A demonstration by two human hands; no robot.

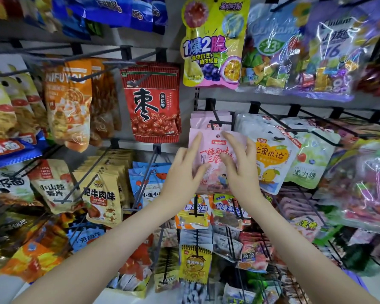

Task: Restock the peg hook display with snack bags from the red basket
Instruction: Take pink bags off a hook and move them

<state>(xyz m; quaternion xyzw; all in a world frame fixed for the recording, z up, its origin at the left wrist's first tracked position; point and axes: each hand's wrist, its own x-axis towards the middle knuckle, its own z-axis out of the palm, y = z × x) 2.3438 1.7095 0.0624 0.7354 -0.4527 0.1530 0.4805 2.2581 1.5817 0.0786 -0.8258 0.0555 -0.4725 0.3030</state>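
A: What are the hands doing rn?

B: Both are holding one pink bag [211, 150] up in front of the display, approx. mid-frame. The left hand [183, 172] is gripping its left edge, w/ the index finger lying straight up along that side and the thumb pressing on the front. The right hand [239, 165] is gripping the right side, w/ fingers spreading over the front & curling at the right edge.

A: Is the bag on the hook?

B: Not yet. Its hang hole is sitting just below the tip of the black peg hook [216, 116]. A stack of matching pink bags [201, 120] is hanging on that hook, right behind the one in hand.

A: Is it hanging straight?

B: Approx. upright, w/ the front facing the camera.

A: What's hanging around it?

B: A red jujube bag [151, 106] is hanging up-left. White-and-yellow fruit-candy bags [271, 154] are hanging just to the right, by the right hand; touching or not, can't tell. A yellow-green candy bag [213, 44] is hanging above. Blue fish-print bags [148, 185] are hanging left of the left hand, & orange candy bags [193, 216] are hanging below, btwn the forearms.
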